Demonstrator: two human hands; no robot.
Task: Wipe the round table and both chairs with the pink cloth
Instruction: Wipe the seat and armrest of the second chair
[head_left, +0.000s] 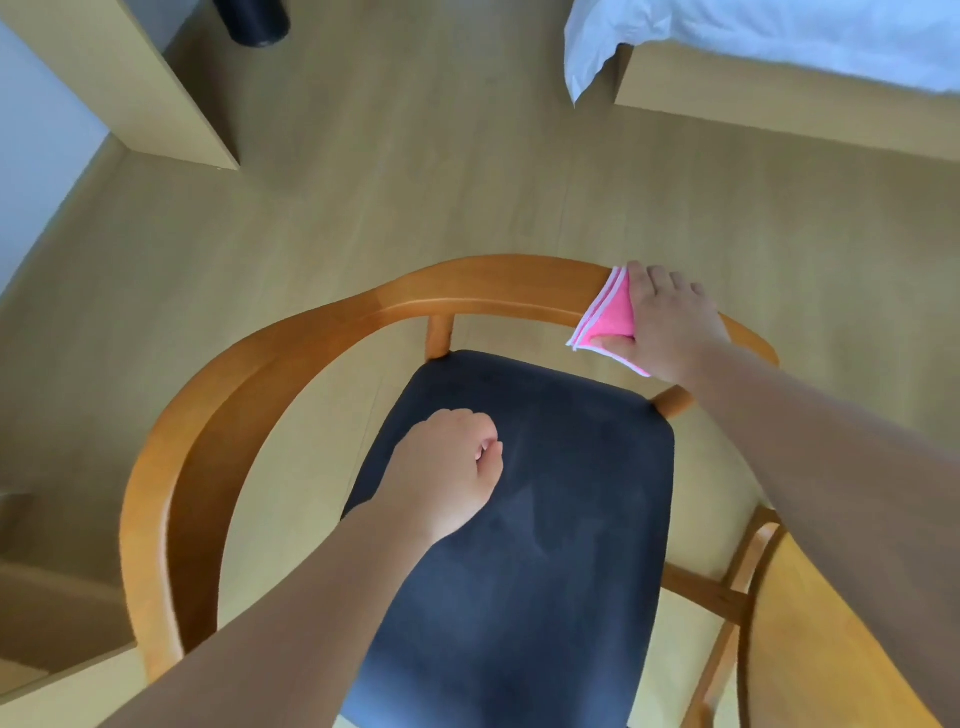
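The left hand (447, 467) hovers clenched and empty over the chair's (291, 353) dark, matte padded seat (530, 545). Farther off, the right hand (670, 327) grips the folded pink cloth (608, 317) on the smooth, curved wooden backrest. Best to follow the curve with steady pressure, wrapping the edges.

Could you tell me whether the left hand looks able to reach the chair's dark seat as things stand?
Probably yes: the left hand hangs curled and empty right over the dark seat, with nothing between them; the right hand holds the pink cloth on the backrest.
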